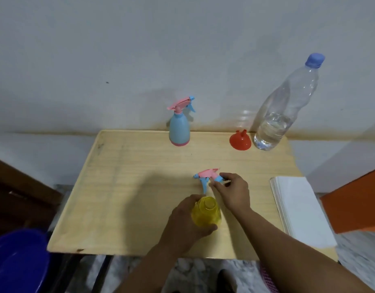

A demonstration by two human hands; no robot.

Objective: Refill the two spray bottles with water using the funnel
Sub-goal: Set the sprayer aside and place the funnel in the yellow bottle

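A yellow spray bottle (pixel 206 214) stands on the wooden table (pixel 127 187) near its front, its neck uncovered. My left hand (pixel 186 223) wraps around the bottle's body. My right hand (pixel 233 192) pinches the pink and blue spray head (pixel 207 176), which is off the bottle, just behind it and low over the table. A blue spray bottle (pixel 179 129) with its pink and blue head on stands at the back edge. A red funnel (pixel 240 140) lies mouth down at the back right. Beside it stands a clear water bottle (pixel 283 106) with a blue cap, partly filled.
A stack of white paper towels (pixel 300 210) lies on the table's right edge. A blue tub (pixel 17 261) sits on the floor at the lower left. An orange surface (pixel 355 204) stands to the right. The wall runs right behind the table.
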